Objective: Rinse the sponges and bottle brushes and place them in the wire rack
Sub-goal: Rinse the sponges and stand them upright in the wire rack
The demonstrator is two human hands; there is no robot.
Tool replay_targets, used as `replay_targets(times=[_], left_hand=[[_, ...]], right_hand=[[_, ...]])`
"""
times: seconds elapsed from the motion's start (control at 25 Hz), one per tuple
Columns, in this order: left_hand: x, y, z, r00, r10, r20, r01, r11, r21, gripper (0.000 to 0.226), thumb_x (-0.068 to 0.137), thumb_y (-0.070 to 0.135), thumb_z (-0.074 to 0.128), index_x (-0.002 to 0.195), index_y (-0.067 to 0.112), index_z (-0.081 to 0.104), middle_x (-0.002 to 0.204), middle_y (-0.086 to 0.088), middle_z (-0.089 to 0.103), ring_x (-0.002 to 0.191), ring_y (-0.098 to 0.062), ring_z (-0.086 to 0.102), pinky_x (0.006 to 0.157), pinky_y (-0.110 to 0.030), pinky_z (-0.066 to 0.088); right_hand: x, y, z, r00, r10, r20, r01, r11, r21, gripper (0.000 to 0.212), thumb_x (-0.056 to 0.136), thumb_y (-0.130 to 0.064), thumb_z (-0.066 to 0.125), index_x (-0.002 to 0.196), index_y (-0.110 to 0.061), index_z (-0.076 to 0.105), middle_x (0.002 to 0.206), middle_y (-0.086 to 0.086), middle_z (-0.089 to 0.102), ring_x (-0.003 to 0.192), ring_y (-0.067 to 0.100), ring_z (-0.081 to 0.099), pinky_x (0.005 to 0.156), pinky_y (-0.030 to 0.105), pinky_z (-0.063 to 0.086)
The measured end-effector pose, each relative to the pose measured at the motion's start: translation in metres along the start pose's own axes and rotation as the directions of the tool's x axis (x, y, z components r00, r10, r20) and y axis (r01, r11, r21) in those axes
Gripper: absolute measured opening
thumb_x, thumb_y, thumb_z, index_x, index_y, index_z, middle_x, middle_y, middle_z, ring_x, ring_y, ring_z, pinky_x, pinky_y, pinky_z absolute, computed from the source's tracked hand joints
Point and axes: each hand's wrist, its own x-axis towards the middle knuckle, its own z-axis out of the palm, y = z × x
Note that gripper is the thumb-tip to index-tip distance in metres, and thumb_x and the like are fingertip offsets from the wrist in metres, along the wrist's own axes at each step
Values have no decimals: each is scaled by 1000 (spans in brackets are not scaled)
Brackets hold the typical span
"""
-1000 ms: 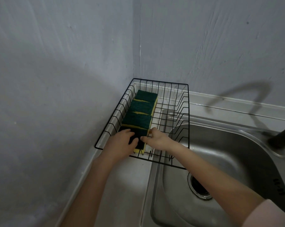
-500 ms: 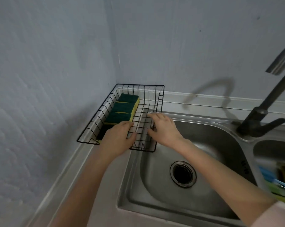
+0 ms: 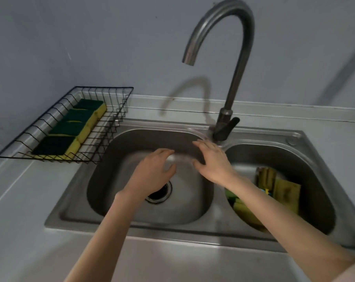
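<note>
While both hands, the left hand (image 3: 154, 171) and right hand (image 3: 212, 162), hang open and empty mid-frame, wet sponges (image 3: 282, 192) lower right could slip when grabbed.

No readable txt, labels, brands or nos. anywhere in view; surfaces plain.

Grey counter (image 3: 25, 200) carries a wire rack (image 3: 103, 139) (far-left corner) beside the sink (image 3: 74, 210).
</note>
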Motion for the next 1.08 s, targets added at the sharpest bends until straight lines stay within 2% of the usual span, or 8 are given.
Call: replay_targets(times=[0.24,0.4,0.6,0.76,0.88,0.96,1.08], left_hand=[[14,67,62,995,10,101,-9,1000,-9,44,89,24,50,131,14,41,140,-6,46,127,-28,44,106,-38,36],[31,94,100,981,40,190,-39,999,-11,45,89,25,49,131,13,41,139,-6,46,126,-26,45,106,-39,37],[55,120,141,946,55,320,-56,998,-6,47,88,25,50,132,14,38,139,-8,45,123,-27,46,105,-39,38],[72,128,179,850,25,527,-88,992,95,54,87,27,53,136,17,32,144,-9,38,130,-27,37,108,-42,33],[75,130,206,753,27,657,-141,983,120,60,85,26,55,138,16,29,145,-12,37,131,-30,36,108,-41,33],[74,130,217,703,27,711,-162,979,123,63,84,26,57,139,16,27,146,-13,35,132,-31,34,109,-43,32],[73,131,226,676,50,736,-177,980,96,60,83,28,58,136,15,33,143,-12,41,129,-30,39,106,-45,35]], right_hand=[[-36,91,-26,994,109,22,-109,994,-22,57,88,-24,51,141,-15,30,150,8,33,141,25,25,118,42,21],[-46,145,-39,982,177,58,-175,983,-47,58,88,-23,50,141,-13,28,151,9,31,140,27,25,117,39,20],[-50,203,-39,936,335,112,-333,942,-33,59,88,-22,52,141,-14,29,150,12,31,138,32,26,115,43,25],[-52,245,-28,872,443,207,-439,896,-68,59,85,-27,54,139,-16,32,147,15,34,135,37,29,110,50,30],[-51,268,-22,823,488,291,-484,870,-89,66,84,-29,57,142,-20,25,150,13,27,138,36,22,112,52,24],[-52,275,-17,791,511,335,-506,856,-111,72,84,-29,58,144,-22,19,153,11,21,140,35,18,113,51,20],[-50,282,-12,773,522,361,-522,846,-105,72,84,-29,58,144,-22,18,150,12,24,138,36,20,112,51,22]])
